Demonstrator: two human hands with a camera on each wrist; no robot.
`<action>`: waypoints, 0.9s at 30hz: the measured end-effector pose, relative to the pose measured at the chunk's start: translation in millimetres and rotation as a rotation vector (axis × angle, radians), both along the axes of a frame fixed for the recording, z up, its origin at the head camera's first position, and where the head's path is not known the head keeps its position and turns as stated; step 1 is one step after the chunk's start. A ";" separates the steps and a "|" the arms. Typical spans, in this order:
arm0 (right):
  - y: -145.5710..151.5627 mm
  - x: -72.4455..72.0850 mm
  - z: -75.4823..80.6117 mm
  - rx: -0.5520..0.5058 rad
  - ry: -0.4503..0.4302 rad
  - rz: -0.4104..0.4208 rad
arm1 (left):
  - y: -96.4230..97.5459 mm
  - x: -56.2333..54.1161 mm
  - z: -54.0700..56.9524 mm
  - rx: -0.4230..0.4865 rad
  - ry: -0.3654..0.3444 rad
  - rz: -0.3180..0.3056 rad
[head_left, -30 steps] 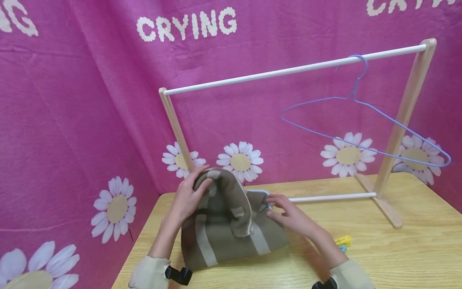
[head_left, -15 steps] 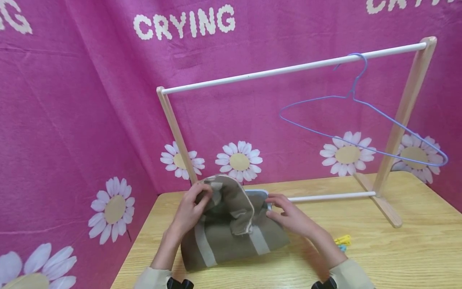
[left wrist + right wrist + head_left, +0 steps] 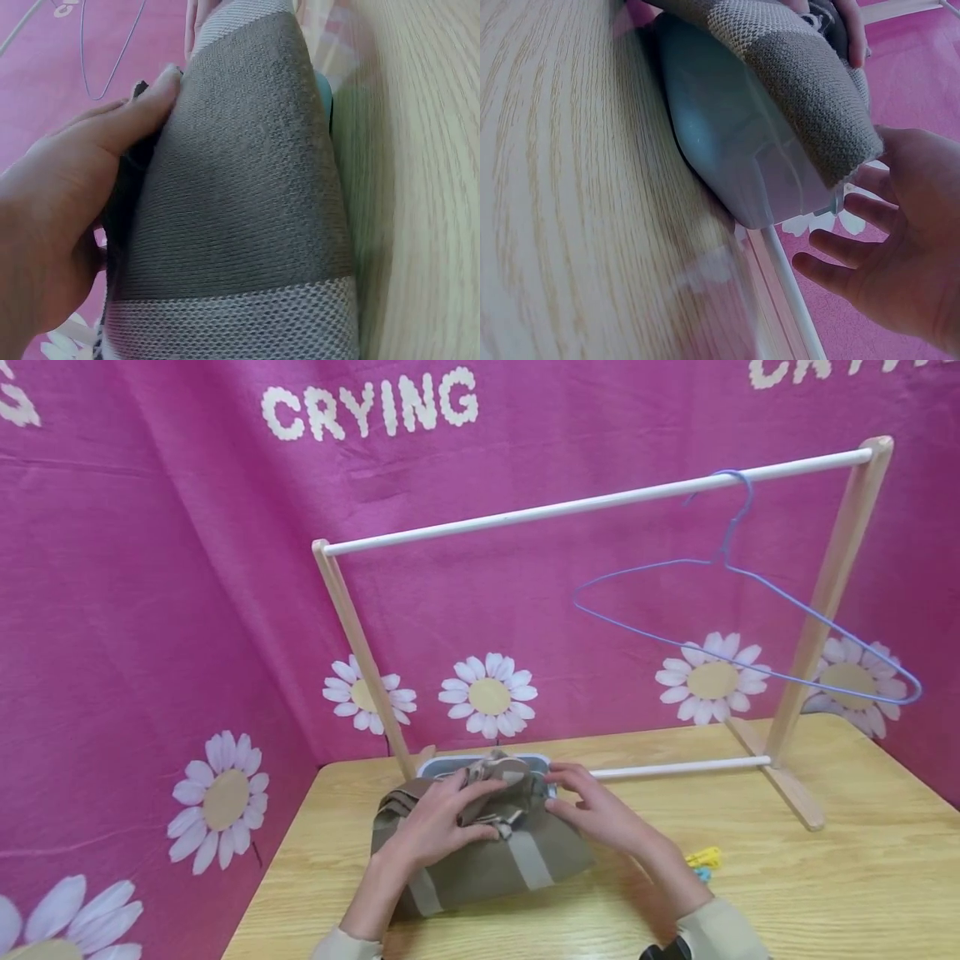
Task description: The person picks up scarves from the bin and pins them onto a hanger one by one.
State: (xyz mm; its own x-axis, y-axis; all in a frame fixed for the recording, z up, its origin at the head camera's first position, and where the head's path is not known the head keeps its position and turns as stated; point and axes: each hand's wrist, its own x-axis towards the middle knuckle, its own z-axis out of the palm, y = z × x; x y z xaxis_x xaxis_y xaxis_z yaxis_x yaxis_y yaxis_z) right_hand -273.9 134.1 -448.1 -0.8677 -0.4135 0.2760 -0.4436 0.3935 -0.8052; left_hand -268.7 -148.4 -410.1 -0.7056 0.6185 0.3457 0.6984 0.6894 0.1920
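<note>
A brown knitted cloth (image 3: 480, 868) with pale stripes hangs over the front of a light-blue plastic bin (image 3: 697, 120). The bin's rear rim (image 3: 525, 762) shows behind bunched cloth at the mouth. My left hand (image 3: 435, 827) presses on this bunch, forefinger and thumb stretched out over it. In the left wrist view the thumb lies along the cloth's upper edge, and the other fingers are hidden behind the fabric. At the bin's right end, my right hand (image 3: 596, 806) touches the rim beside the cloth's corner. Its fingers (image 3: 840, 247) are loosely spread in the right wrist view.
A wooden rack with a white rail (image 3: 600, 502) stands behind the bin, its lower bar (image 3: 675, 770) near the tabletop. A blue wire hanger (image 3: 723, 556) hangs from the rail. Yellow and blue clips (image 3: 703, 860) lie on the table (image 3: 825, 893) by my right forearm.
My left hand has let the raised fold of cloth down and moved right and lower over the bin's mouth, where the cloth now sits bunched. My right hand stays at the rim.
</note>
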 end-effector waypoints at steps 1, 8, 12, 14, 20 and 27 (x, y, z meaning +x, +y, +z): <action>-0.3 -0.3 -0.1 0.001 -0.003 -0.001 | 0.4 -0.3 -0.8 0.014 0.013 0.003; -1.1 -2.1 -0.6 0.001 0.001 -0.006 | 3.5 -4.0 -7.3 0.160 0.197 -0.020; -1.3 -2.2 -2.9 -0.001 0.020 -0.004 | 3.0 -8.0 -6.6 0.390 0.241 0.048; -1.5 -2.3 -4.0 -0.002 0.045 0.002 | 0.9 -9.9 -0.9 0.528 0.249 0.112; -2.3 -4.3 -6.1 0.004 0.124 -0.013 | -6.9 -13.5 32.6 0.911 0.287 0.238; -2.5 -3.7 -5.5 0.025 0.129 -0.046 | -11.6 -4.4 89.5 1.221 0.326 0.265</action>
